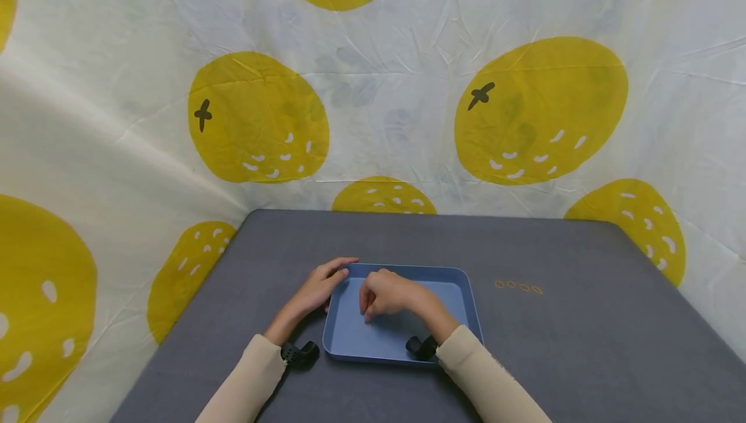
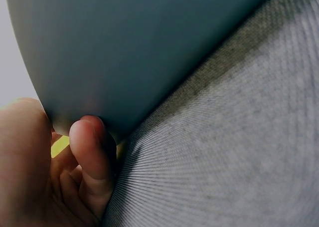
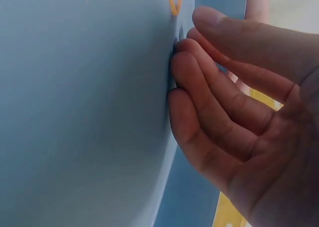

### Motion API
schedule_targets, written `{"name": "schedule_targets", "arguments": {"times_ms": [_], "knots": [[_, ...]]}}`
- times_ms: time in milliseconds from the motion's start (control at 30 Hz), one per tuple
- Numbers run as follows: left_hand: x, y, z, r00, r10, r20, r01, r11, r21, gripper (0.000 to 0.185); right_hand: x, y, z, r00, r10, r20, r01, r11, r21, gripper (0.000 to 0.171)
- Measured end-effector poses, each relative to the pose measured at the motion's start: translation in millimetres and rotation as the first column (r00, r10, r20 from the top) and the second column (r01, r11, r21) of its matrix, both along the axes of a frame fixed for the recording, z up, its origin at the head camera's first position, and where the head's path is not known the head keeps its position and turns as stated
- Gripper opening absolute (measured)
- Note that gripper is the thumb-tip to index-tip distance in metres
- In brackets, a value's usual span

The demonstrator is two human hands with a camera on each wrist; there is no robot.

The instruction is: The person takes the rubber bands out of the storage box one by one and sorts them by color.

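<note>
A light-blue tray lies on the grey table in front of me. My left hand holds its far-left corner, fingers laid over the rim; in the left wrist view a fingertip presses the tray's outer wall. My right hand is inside the tray, bent fingers down on its floor. In the right wrist view those fingertips press the tray floor, thumb apart, and a small orange ring lies just beyond them. Nothing shows between the right fingers.
Several small orange rings lie in a row on the table right of the tray. A lemon-print cloth hangs behind and on both sides. Black wrist mounts sit near the tray's near edge.
</note>
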State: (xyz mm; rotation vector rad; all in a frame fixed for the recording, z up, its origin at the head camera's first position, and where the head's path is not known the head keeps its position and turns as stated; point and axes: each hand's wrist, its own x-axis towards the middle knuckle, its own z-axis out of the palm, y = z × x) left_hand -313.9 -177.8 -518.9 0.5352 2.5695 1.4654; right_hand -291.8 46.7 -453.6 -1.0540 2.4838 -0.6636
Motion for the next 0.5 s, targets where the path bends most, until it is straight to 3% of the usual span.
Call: {"name": "schedule_targets", "arguments": {"times_ms": [500], "knots": [[-1.6, 0.3, -2.5, 1.000, 0.004, 0.002, -0.004, 1.000, 0.030, 0.037, 2.8, -1.6, -0.7, 0.999, -0.044, -0.026, 0.046, 0.996, 0.082, 0.023]]}}
